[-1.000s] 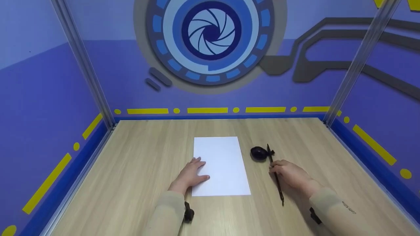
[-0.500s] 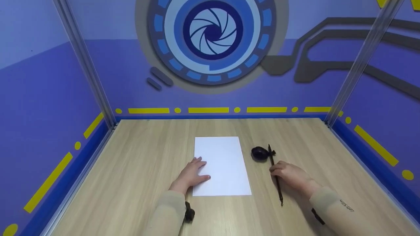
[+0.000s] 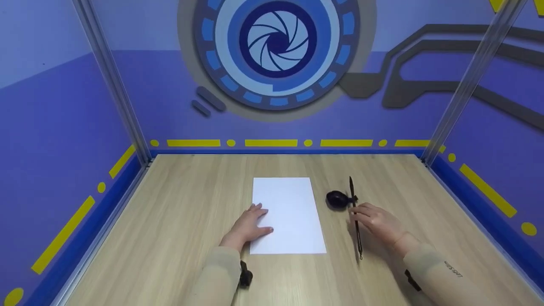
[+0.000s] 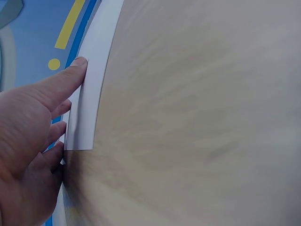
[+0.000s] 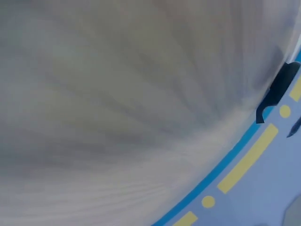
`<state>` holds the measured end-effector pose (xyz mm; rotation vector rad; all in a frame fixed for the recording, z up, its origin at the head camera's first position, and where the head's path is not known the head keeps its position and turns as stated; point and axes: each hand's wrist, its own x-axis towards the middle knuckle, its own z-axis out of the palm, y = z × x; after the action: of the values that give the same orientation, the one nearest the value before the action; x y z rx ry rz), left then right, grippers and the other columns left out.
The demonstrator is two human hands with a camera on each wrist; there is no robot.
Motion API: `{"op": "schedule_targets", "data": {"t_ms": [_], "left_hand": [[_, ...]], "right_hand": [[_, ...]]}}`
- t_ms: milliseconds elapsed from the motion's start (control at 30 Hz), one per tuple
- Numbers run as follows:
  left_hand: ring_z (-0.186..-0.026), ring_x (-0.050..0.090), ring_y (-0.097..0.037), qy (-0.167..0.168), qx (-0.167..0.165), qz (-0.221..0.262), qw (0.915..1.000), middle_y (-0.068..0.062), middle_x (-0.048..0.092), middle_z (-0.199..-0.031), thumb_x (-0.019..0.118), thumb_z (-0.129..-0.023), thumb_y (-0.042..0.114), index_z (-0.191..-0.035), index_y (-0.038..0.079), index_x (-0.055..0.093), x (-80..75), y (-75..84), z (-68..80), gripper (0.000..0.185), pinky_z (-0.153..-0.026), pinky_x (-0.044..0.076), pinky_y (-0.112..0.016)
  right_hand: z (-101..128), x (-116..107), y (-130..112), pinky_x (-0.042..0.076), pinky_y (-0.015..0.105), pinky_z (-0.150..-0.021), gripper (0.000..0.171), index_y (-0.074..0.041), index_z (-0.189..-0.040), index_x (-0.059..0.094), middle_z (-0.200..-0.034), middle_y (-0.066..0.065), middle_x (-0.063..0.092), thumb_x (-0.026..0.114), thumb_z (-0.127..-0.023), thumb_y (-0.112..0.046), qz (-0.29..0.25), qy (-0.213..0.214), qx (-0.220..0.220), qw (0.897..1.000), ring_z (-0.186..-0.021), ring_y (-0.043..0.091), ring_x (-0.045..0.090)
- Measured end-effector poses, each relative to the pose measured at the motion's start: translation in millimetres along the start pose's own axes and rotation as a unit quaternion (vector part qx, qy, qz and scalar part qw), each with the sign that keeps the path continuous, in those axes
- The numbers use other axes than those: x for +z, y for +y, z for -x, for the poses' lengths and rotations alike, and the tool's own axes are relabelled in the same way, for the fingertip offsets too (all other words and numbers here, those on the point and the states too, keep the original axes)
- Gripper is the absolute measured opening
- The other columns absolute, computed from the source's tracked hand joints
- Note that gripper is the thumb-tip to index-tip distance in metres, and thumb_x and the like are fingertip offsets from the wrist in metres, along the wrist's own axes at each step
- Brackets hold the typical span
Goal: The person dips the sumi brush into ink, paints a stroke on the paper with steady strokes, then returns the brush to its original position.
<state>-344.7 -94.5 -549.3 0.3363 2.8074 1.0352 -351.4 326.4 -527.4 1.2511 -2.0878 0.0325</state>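
A sheet of white paper (image 3: 289, 216) lies on the wooden table, also seen edge-on in the left wrist view. My left hand (image 3: 246, 224) rests on its left edge, thumb and fingers spread. To the right of the paper, my right hand (image 3: 378, 223) pinches a dark writing brush (image 3: 358, 239) by the shaft. The brush's dark tip points to the back wall and its hanging loop toward me. Just left of the shaft sits a small black round dish (image 3: 337, 199) with a notched end, which the brush overlaps. The right hand is out of the right wrist view.
Blue and purple printed panels (image 3: 127, 97) enclose the table (image 3: 195, 199) at the back and both sides. Metal posts (image 3: 112, 80) stand at the rear corners. Black wrist straps (image 3: 245, 275) show at the cuffs.
The brush has shifted forward along its length, its tip now farther past the black dish, and stands straighter. My right hand has moved slightly up. The left hand holds still on the paper.
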Motion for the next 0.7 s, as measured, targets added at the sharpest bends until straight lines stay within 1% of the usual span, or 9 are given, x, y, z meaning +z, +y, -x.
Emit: {"op": "schedule_targets", "data": {"t_ms": [67,100,200,233,300,433,567,633,700], "left_hand": [[-0.159,0.023,-0.037,0.001,0.001,0.000,1.0000,-0.015,0.035,-0.167,0.077,-0.093,0.032,-0.148,0.007,0.054,0.0,0.4,0.4,0.065,-0.131,0.023,-0.056],[-0.159,0.023,-0.037,0.001,0.001,0.001,1.0000,-0.015,0.035,-0.167,0.077,-0.093,0.033,-0.148,0.007,0.054,-0.3,0.7,0.7,0.065,-0.131,0.023,-0.056],[-0.159,0.023,-0.038,0.002,0.006,0.000,1.0000,-0.015,0.035,-0.167,0.077,-0.093,0.032,-0.148,0.007,0.054,-1.1,0.9,1.0,0.065,-0.131,0.023,-0.056],[-0.159,0.023,-0.038,0.002,0.006,0.000,1.0000,-0.015,0.035,-0.167,0.077,-0.093,0.032,-0.148,0.007,0.054,-1.3,0.8,1.1,0.064,-0.131,0.023,-0.056],[-0.159,0.023,-0.039,0.002,0.009,0.000,1.0000,-0.016,0.036,-0.166,0.077,-0.093,0.032,-0.147,0.006,0.054,-1.4,0.6,0.9,0.064,-0.130,0.024,-0.056],[-0.159,0.023,-0.038,0.003,0.009,-0.002,1.0000,-0.015,0.036,-0.167,0.077,-0.093,0.032,-0.148,0.007,0.054,-0.5,-0.4,0.7,0.065,-0.130,0.024,-0.056],[-0.159,0.023,-0.037,0.004,0.009,-0.002,1.0000,-0.014,0.035,-0.167,0.077,-0.093,0.033,-0.149,0.008,0.053,0.7,-1.7,0.3,0.066,-0.130,0.024,-0.055],[-0.159,0.023,-0.037,0.004,0.012,-0.002,0.9999,-0.015,0.036,-0.167,0.077,-0.093,0.033,-0.148,0.007,0.054,0.6,-2.0,0.3,0.066,-0.130,0.025,-0.055],[-0.159,0.023,-0.038,0.003,0.014,-0.003,0.9999,-0.016,0.036,-0.166,0.077,-0.093,0.033,-0.148,0.007,0.054,0.1,-1.9,0.3,0.066,-0.130,0.026,-0.056]], "right_hand": [[-3,0,4,0.062,0.033,-0.076,0.019,-0.007,-0.102,0.077,-0.108,0.008,0.077,0.065,-0.089,0.001,0.021,0.041,-0.015,0.999,-0.094,0.023,0.072],[-6,-1,5,0.063,0.032,-0.075,0.020,-0.007,-0.101,0.078,-0.107,0.007,0.078,0.060,-0.096,-0.001,0.025,0.062,-0.019,0.998,-0.093,0.022,0.072],[-11,-2,9,0.062,0.032,-0.072,0.034,-0.008,-0.101,0.079,-0.105,0.007,0.078,0.046,-0.110,-0.010,0.029,0.110,-0.017,0.993,-0.092,0.023,0.073],[-13,-3,10,0.062,0.033,-0.072,0.040,-0.008,-0.101,0.079,-0.104,0.008,0.078,0.041,-0.112,-0.013,0.028,0.121,-0.012,0.992,-0.091,0.023,0.073],[-14,-4,11,0.062,0.034,-0.072,0.038,-0.007,-0.101,0.079,-0.103,0.008,0.078,0.043,-0.111,-0.016,0.022,0.137,-0.002,0.990,-0.091,0.024,0.073],[-17,-4,10,0.061,0.034,-0.073,0.039,-0.008,-0.102,0.080,-0.101,0.008,0.079,0.044,-0.111,-0.021,0.016,0.151,0.026,0.988,-0.092,0.025,0.074],[-20,-6,7,0.062,0.031,-0.076,0.038,-0.009,-0.104,0.080,-0.101,0.007,0.079,0.047,-0.110,-0.025,0.007,0.161,0.062,0.985,-0.092,0.025,0.075],[-23,-8,5,0.062,0.031,-0.077,0.029,-0.009,-0.105,0.080,-0.102,0.006,0.079,0.054,-0.106,-0.023,0.001,0.159,0.085,0.984,-0.093,0.024,0.075],[-26,-11,3,0.062,0.032,-0.075,0.015,-0.010,-0.105,0.080,-0.102,0.006,0.080,0.067,-0.098,-0.015,-0.003,0.158,0.105,0.982,-0.091,0.023,0.075]]}}
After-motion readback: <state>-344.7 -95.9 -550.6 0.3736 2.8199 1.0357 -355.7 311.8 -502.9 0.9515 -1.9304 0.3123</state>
